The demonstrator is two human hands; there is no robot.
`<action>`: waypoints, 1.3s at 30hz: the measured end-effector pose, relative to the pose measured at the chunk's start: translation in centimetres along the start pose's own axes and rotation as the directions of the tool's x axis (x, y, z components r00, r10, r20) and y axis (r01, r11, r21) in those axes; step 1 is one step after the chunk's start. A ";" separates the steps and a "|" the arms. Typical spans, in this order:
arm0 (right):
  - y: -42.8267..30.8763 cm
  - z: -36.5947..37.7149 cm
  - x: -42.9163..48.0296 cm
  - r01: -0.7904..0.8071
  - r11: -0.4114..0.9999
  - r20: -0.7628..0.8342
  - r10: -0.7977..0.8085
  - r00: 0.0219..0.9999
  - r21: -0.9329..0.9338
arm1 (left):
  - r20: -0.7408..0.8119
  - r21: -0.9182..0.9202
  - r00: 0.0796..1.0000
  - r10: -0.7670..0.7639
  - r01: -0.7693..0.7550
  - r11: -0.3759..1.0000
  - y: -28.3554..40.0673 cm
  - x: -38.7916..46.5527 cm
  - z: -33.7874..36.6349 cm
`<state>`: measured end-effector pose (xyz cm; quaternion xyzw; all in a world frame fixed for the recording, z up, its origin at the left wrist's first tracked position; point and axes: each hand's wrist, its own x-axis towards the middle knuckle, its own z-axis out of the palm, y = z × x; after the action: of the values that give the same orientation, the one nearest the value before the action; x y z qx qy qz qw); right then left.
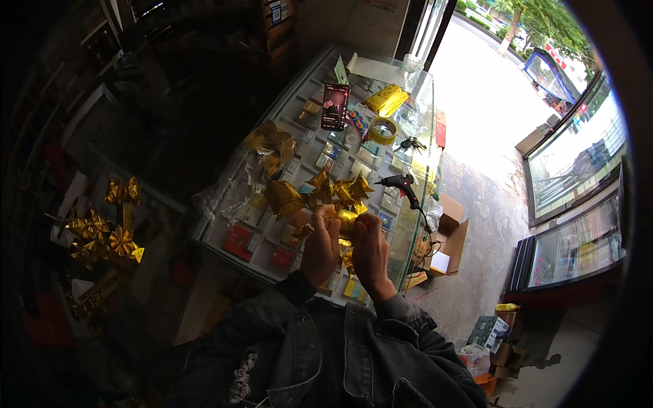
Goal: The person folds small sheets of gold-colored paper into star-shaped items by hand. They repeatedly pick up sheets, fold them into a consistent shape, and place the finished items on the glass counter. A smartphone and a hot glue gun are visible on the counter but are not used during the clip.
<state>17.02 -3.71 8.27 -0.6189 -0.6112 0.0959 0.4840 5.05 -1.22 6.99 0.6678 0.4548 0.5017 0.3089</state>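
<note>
Over a glass display counter (237,204), my left hand (322,247) and my right hand (371,250) are close together, both gripping a shiny gold foil piece (347,222) between their fingertips. Folded gold foil shapes (322,188) lie just beyond my fingers, and a stack of gold foil paper (283,198) is beside my left hand. A black hot glue gun (400,184) with a small red light rests to the right, its cord running over the counter's edge. Crumpled gold wrapping (273,145) lies farther left.
On the counter stand a phone (335,108), a roll of clear tape (382,130), keys (410,144) and a gold packet (387,100). More gold foil ornaments (122,240) are at the left. An open cardboard box (453,239) sits on the floor at the right, near a glass-fronted cooler (576,245).
</note>
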 end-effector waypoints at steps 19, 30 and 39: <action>2.2 0.2 -0.1 -0.406 0.805 0.159 0.375 0.913 0.433 | 0.349 -0.430 0.903 -0.250 0.391 0.814 0.5 -0.5 -1.6; -0.6 -0.4 -0.2 -0.037 0.991 -0.009 0.038 0.999 0.129 | 0.194 -0.473 0.889 -0.416 0.456 0.754 -0.1 -1.0 -0.4; -0.4 -0.6 0.1 -0.081 0.988 0.039 0.076 0.996 0.128 | 0.137 -0.512 0.915 -0.381 0.394 0.763 -0.8 -0.9 -0.4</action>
<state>17.17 -3.97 8.96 -0.6080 -0.5870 0.1648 0.5086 4.39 -1.76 6.04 0.4545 0.4227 0.5241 0.5832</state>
